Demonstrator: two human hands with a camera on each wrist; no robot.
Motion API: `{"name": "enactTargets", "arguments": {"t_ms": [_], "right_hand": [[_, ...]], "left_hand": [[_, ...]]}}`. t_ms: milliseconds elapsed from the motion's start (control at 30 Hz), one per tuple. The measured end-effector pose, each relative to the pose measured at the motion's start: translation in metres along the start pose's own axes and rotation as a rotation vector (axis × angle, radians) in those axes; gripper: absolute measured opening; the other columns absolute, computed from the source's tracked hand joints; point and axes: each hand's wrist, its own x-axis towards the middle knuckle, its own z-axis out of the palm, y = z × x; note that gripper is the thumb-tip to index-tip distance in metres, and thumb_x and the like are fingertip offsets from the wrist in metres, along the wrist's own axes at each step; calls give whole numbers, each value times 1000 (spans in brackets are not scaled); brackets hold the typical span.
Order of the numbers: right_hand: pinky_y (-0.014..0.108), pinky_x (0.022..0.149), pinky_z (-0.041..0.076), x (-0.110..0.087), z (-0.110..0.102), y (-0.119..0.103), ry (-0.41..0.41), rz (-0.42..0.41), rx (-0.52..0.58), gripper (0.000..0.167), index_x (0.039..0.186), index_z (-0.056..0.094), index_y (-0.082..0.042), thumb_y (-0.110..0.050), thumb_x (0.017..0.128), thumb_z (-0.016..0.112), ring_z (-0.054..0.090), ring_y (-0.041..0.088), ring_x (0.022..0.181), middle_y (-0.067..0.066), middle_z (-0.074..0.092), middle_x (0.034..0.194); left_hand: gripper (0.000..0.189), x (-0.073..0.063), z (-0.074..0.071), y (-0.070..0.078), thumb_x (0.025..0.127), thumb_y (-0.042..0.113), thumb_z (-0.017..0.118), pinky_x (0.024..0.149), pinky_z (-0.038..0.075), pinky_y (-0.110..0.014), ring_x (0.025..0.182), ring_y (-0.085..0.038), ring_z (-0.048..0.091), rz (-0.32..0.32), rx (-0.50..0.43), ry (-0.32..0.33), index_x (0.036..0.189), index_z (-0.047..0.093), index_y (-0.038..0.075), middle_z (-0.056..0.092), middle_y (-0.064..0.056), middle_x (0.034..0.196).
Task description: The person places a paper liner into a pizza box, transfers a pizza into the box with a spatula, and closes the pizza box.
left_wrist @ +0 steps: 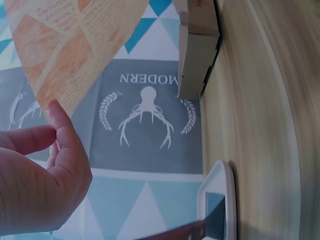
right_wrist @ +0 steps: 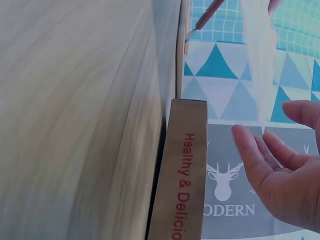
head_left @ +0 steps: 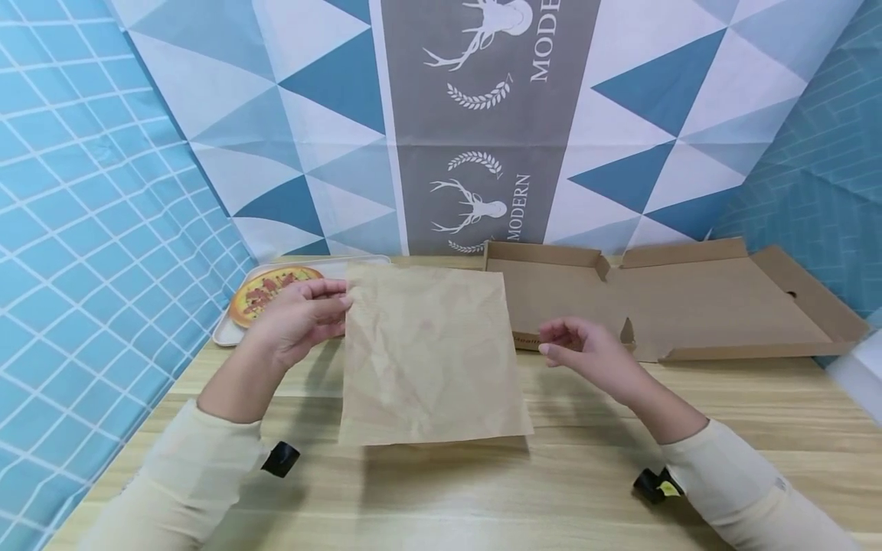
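My left hand (head_left: 300, 325) pinches the left edge of a square sheet of brown paper (head_left: 430, 360) between thumb and fingers. The sheet is lifted over the wooden table and throws a shadow on it. Its other face, seen in the left wrist view, carries orange print (left_wrist: 67, 47) and lettering. To the right of the paper, my right hand (head_left: 596, 356) is held in the air with nothing in it, its fingers loosely bent and apart from the thumb. Behind that hand lies an unfolded cardboard pizza box (head_left: 723, 310), lid folded out to the right.
A pizza (head_left: 265, 295) sits on a white tray (head_left: 223, 333) at the back left, partly behind my left hand. A reddish-brown handle (left_wrist: 187, 232) shows by the tray. Patterned cloth (head_left: 482, 99) hangs behind the table (head_left: 441, 497); something white (head_left: 861, 375) stands at the right edge.
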Motion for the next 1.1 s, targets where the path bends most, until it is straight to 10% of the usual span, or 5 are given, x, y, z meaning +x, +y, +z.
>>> {"name": "enactTargets", "arguments": {"t_ms": [467, 700, 1100], "right_hand": [[26, 72, 55, 14, -4, -8, 45, 174, 578, 27, 119, 54, 4, -13, 99, 58, 62, 11, 78, 2, 64, 93], [19, 59, 49, 14, -10, -10, 70, 175, 665, 3, 95, 64, -5, -6, 95, 61, 54, 6, 66, -2, 60, 79], [24, 62, 54, 21, -21, -1, 164, 208, 705, 18, 81, 69, -12, -4, 95, 62, 63, 8, 69, -2, 66, 78]], "left_hand": [[10, 16, 26, -13, 97, 2, 57, 68, 53, -23, 75, -7, 60, 49, -174, 3, 104, 58, 8, 60, 2, 85], [9, 29, 39, -21, 98, 2, 55, 68, 53, -23, 77, -8, 60, 27, -196, 0, 104, 59, 8, 61, 2, 86], [11, 63, 66, -37, 96, 0, 54, 66, 53, -25, 73, -11, 63, 6, -316, 22, 97, 62, 7, 65, 0, 81]]}}
